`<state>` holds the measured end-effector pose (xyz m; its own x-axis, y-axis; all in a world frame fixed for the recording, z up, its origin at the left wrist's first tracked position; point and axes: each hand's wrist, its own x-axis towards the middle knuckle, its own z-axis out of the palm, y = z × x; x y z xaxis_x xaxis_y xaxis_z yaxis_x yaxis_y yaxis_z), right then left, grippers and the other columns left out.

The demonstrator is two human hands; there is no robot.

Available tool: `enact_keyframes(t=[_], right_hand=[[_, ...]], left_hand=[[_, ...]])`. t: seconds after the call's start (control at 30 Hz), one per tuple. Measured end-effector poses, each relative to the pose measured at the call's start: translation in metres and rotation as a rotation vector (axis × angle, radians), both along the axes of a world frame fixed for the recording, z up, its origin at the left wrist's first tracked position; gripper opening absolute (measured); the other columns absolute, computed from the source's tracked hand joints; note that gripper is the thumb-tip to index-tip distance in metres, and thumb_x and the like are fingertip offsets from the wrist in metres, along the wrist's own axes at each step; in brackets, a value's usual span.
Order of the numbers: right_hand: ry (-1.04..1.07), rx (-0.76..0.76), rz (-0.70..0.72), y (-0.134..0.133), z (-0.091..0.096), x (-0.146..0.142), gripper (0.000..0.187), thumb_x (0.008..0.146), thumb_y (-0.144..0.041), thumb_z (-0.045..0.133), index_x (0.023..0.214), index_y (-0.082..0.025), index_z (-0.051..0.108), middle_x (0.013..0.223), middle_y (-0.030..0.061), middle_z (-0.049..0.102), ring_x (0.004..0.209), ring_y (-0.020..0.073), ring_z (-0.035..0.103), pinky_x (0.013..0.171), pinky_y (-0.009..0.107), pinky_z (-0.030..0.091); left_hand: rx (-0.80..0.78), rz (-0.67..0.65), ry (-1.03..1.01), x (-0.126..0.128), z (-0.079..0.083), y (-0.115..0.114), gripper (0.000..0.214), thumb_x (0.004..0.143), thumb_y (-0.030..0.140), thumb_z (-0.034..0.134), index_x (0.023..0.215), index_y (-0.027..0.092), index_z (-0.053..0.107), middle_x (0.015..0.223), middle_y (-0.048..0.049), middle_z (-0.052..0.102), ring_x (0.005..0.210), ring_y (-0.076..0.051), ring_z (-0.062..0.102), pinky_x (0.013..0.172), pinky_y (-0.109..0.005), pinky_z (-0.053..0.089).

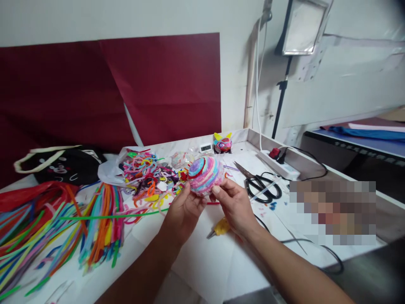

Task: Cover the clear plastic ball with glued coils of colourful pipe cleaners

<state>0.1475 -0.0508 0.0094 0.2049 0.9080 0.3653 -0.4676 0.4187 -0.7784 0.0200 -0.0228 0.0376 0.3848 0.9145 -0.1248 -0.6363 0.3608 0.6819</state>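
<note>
Both my hands hold up a ball wrapped in striped pink, blue and purple pipe cleaners [204, 174] above the white table [205, 261]. My left hand [183, 209] grips its lower left side with closed fingers. My right hand [234, 204] pinches its lower right side, thumb on the ball. A long green pipe cleaner [107, 217] lies across the table toward my left hand. Under my right hand rests a yellow-handled tool [220, 228].
Bundles of coloured pipe cleaners [63, 228] lie at the left, a heap of cut pieces [145, 175] behind the ball. Black scissors [261, 183], a power strip [280, 164], a small finished figure [222, 144], a timer [205, 147], a black bag [66, 164] and cables surround them.
</note>
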Motion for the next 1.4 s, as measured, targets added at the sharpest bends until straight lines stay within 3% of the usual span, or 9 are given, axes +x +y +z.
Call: enact_keyframes(t=[0.2,0.37,0.43,0.57,0.77,0.93,1.07,1.2,1.4], right_hand=[[-0.011,0.018,0.048,-0.001,-0.001,0.001,0.015,0.081,-0.033,0.074,0.083,-0.019,0.072,0.073,-0.0018,0.063,0.065,0.0097,0.053,0.067,0.024,0.043],[0.039,0.009,0.151,-0.003,0.005,0.0,0.02,0.084,-0.039,0.07,0.088,-0.02,0.071,0.074,-0.0003,0.066,0.065,0.0105,0.056,0.064,0.024,0.046],[0.149,-0.014,0.201,-0.002,0.008,-0.001,0.022,0.085,-0.042,0.069,0.091,-0.021,0.071,0.077,-0.0003,0.067,0.066,0.011,0.058,0.061,0.024,0.047],[0.417,-0.111,0.287,0.0,0.009,0.0,0.016,0.079,-0.033,0.076,0.086,-0.019,0.071,0.08,0.0007,0.071,0.065,0.0114,0.062,0.057,0.023,0.051],[0.451,-0.137,0.281,0.006,0.006,0.007,0.019,0.076,-0.029,0.079,0.091,-0.02,0.07,0.08,-0.0018,0.072,0.066,0.0095,0.063,0.061,0.02,0.055],[0.444,-0.139,0.286,0.007,0.004,0.01,0.019,0.076,-0.03,0.08,0.089,-0.022,0.07,0.079,-0.0022,0.073,0.066,0.0108,0.063,0.062,0.022,0.055],[0.358,-0.132,0.289,0.006,0.004,0.009,0.023,0.076,-0.032,0.078,0.096,-0.024,0.07,0.088,-0.0011,0.073,0.073,0.0136,0.064,0.063,0.026,0.055],[0.24,-0.173,0.234,0.006,0.003,0.008,0.029,0.071,-0.037,0.081,0.095,-0.024,0.07,0.091,-0.0009,0.072,0.076,0.014,0.063,0.062,0.025,0.053],[0.101,-0.282,0.147,0.004,0.0,0.008,0.026,0.074,-0.04,0.077,0.086,-0.017,0.072,0.076,0.003,0.071,0.066,0.0121,0.062,0.053,0.021,0.049]], left_hand=[[-0.087,0.118,-0.095,-0.001,0.005,0.0,0.018,0.096,0.011,0.047,0.1,0.014,0.064,0.078,-0.0014,0.069,0.058,-0.007,0.062,0.042,-0.013,0.044],[-0.13,0.243,-0.129,-0.003,0.011,0.001,0.024,0.097,0.005,0.041,0.085,0.013,0.06,0.071,0.0021,0.066,0.053,-0.003,0.061,0.045,-0.01,0.047],[-0.144,0.268,-0.143,-0.003,0.013,0.002,0.025,0.097,0.003,0.04,0.083,0.013,0.059,0.069,0.0031,0.065,0.05,-0.002,0.059,0.043,-0.009,0.046],[-0.167,0.276,-0.15,-0.004,0.014,0.003,0.028,0.097,0.002,0.04,0.077,0.013,0.057,0.061,0.0048,0.062,0.044,0.0,0.055,0.04,-0.008,0.043],[-0.155,0.218,-0.161,0.0,0.01,0.001,0.022,0.097,0.014,0.046,0.081,0.014,0.06,0.068,0.0009,0.068,0.055,-0.005,0.063,0.048,-0.013,0.05],[0.046,0.002,-0.127,0.013,0.002,-0.015,0.013,0.086,0.028,0.067,0.091,0.016,0.065,0.088,-0.005,0.07,0.077,-0.013,0.067,0.061,-0.021,0.052],[0.107,0.046,-0.12,0.022,0.0,-0.02,0.024,0.071,0.029,0.081,0.083,0.017,0.064,0.077,-0.0009,0.064,0.066,-0.009,0.059,0.056,-0.019,0.044],[0.19,0.099,-0.046,0.02,0.0,-0.015,0.029,0.067,0.033,0.084,0.08,0.017,0.064,0.073,0.001,0.061,0.061,-0.007,0.054,0.05,-0.017,0.038],[0.314,0.219,0.026,-0.003,0.006,0.007,0.03,0.064,0.028,0.086,0.083,0.015,0.068,0.071,0.0011,0.064,0.06,-0.008,0.057,0.051,-0.018,0.045]])
